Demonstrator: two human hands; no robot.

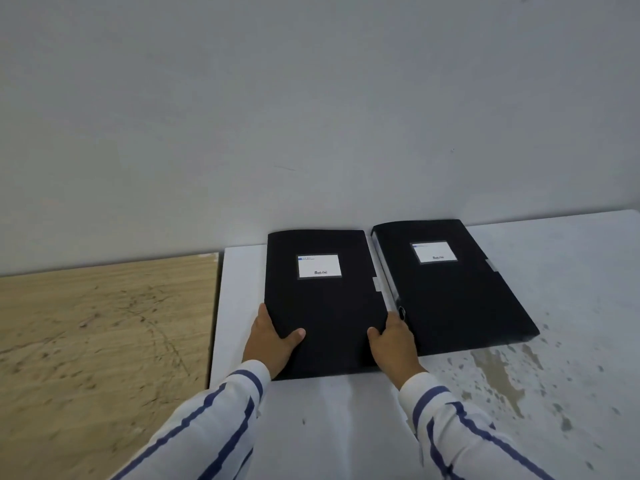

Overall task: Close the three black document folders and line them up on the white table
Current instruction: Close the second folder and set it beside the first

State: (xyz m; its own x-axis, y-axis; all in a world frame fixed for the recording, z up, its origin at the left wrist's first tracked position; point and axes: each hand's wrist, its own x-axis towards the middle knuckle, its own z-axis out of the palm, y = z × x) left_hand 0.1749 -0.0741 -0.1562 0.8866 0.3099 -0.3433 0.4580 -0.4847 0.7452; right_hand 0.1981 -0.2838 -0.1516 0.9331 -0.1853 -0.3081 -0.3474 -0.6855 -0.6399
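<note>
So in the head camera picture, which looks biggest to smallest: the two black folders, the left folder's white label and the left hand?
1. Left folder and right folder: about alike; the left sits nearer, so no ranking.
2. Left hand.
3. White label, smallest.

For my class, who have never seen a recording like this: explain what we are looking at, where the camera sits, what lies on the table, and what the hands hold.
There is one picture, taken by a wide-angle camera worn on a person's head, looking forward and down. No machine is involved. The left hand and right hand, in blue-striped white sleeves, grip the near corners of a closed black document folder with a white label. Beside it, on its right, lies a second closed black folder, untouched. Both rest on a stained white table against a grey wall. A wooden surface adjoins the table on the left. A third folder is not visible.
</note>
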